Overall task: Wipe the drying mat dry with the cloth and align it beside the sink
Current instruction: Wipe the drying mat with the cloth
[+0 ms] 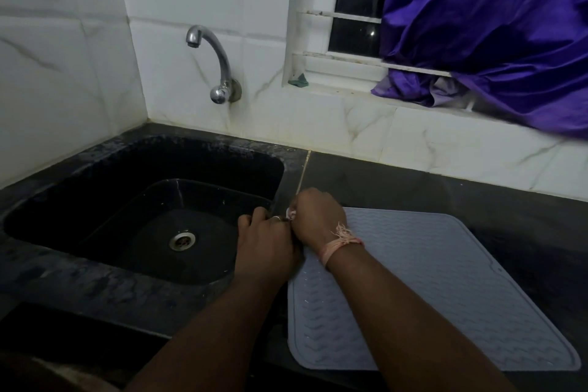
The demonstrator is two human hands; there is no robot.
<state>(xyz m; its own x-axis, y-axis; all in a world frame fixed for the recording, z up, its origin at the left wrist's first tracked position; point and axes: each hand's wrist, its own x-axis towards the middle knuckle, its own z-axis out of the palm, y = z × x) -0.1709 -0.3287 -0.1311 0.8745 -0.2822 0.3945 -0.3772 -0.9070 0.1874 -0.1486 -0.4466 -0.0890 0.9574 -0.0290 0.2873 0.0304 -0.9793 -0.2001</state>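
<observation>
Both hands meet at the far left corner of the mat, at the sink's edge: the right hand (pixel 313 216), with a pink thread band (pixel 340 245) on its wrist, has its fingers curled in a grip on something small and pale at the corner, most likely the mat's edge or a scrap of cloth, too small to tell; the left hand (pixel 267 242), wearing a ring, is curled just beside it and touching it, though what its grip holds, if anything, is hidden. The hands probably sit there to pinch the corner and square the mat to the sink. The dark stone desk (pixel 461 188) carries everything, its surface dull and mottled. Sunk into it at left is the black rectangular sink (pixel 95 200), rounded at the corners, with a steel drain in its floor. The pale grey-blue silicone drying mat (pixel 429 280) lies flat on the desk just right of the sink, slightly askew, its face ribbed in a wavy chevron pattern inside a raised rim, with a few droplets glinting near its left edge. Behind, a purple cloth (pixel 493 35) hangs bunched over the window bars, glossy and creased. A curved chrome tap (pixel 216 64) juts from the white marbled tiles.
</observation>
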